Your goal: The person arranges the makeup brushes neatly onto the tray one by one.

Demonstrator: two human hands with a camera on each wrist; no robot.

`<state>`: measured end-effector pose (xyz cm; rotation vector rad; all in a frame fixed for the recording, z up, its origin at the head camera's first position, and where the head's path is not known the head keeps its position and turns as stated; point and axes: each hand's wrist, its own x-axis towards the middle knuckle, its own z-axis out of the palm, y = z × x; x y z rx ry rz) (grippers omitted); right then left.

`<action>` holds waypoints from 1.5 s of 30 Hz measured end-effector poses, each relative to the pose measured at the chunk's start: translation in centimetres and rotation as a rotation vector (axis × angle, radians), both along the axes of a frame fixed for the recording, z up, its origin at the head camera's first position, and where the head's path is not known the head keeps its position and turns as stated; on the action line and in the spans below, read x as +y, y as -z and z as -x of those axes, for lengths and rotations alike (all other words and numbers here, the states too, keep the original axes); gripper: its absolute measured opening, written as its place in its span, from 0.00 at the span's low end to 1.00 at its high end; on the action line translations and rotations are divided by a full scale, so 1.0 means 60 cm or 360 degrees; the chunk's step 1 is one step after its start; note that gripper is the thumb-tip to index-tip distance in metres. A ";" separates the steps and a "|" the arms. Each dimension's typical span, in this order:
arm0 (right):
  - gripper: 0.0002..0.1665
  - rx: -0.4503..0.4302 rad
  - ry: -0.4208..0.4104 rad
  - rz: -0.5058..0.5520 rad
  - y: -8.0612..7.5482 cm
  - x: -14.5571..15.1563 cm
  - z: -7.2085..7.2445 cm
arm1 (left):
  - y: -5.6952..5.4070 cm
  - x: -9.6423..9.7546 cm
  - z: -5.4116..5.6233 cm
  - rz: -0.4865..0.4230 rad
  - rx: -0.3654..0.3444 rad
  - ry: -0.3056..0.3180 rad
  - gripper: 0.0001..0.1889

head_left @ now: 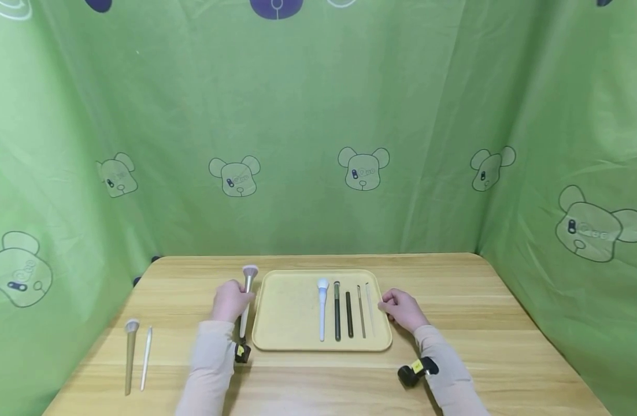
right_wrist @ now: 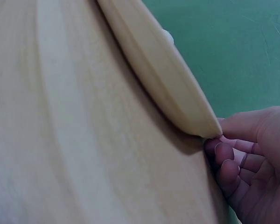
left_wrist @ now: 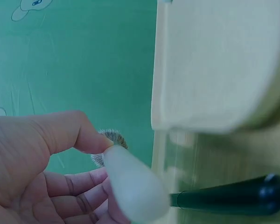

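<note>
My left hand (head_left: 231, 301) pinches a makeup brush (head_left: 244, 322) with a pale handle and a fluffy head pointing away, just left of the cream tray (head_left: 287, 312). In the left wrist view the handle's rounded white end (left_wrist: 137, 189) faces the camera, between thumb and fingers. At the tray's right edge, my right hand (head_left: 403, 310) pinches the rim, thumb above and fingertips underneath. Side by side on the tray lie a white brush (head_left: 322, 315), a dark brush (head_left: 337, 315), a short black stick (head_left: 349, 315), a thin brown brush (head_left: 361, 315) and a thin pale brush (head_left: 370, 309).
On the wooden table (head_left: 308, 384), far left, lie a tan-handled brush (head_left: 130, 361) and a slim white stick (head_left: 147, 358). A dark glossy handle (left_wrist: 228, 196) shows beside the tray in the left wrist view. Green curtains (head_left: 297, 115) enclose the back and sides.
</note>
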<state>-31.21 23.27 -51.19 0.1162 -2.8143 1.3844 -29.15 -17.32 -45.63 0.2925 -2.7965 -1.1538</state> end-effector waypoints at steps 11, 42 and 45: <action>0.09 -0.0001 0.0007 -0.0004 0.000 0.001 -0.003 | 0.002 0.055 0.009 -0.0087 -0.0020 0.0083 0.07; 0.08 0.0001 0.0002 -0.0012 0.003 0.001 0.001 | 0.018 0.177 0.023 -0.0323 -0.0090 0.0176 0.04; 0.08 0.0005 -0.0001 -0.0016 0.003 0.001 0.001 | 0.019 0.184 0.023 -0.0343 -0.0110 0.0172 0.04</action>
